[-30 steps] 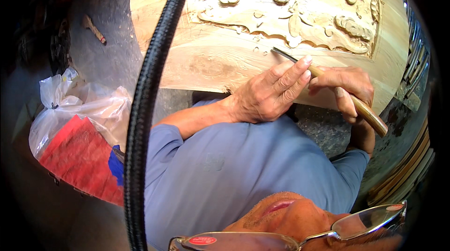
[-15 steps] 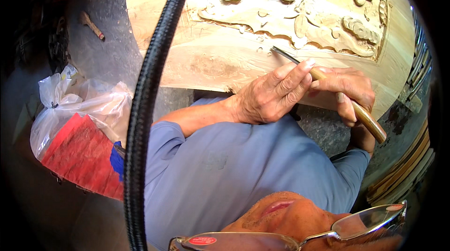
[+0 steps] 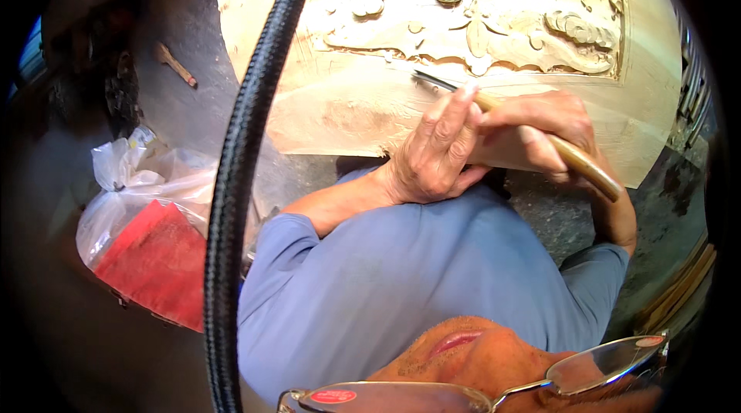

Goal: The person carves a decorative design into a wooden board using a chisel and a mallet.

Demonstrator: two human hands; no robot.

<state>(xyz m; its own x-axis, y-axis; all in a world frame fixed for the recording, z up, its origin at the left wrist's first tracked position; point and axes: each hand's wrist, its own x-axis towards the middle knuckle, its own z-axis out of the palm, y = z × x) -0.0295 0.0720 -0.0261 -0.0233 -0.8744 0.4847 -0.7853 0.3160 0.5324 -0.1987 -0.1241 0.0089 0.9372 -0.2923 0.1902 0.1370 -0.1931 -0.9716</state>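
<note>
Though partly curled, both hands (image 3: 437,147) (image 3: 549,129) on the chisel (image 3: 588,169)

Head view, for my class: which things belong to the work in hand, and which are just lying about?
Work in hand:
- wooden-handled bladed tool
- right hand, gripping it
- left hand, touching it near the blade
- carved wooden panel

Apparently lying about:
- clear plastic bag
- red sheet
- short wooden stick, upper left
</note>
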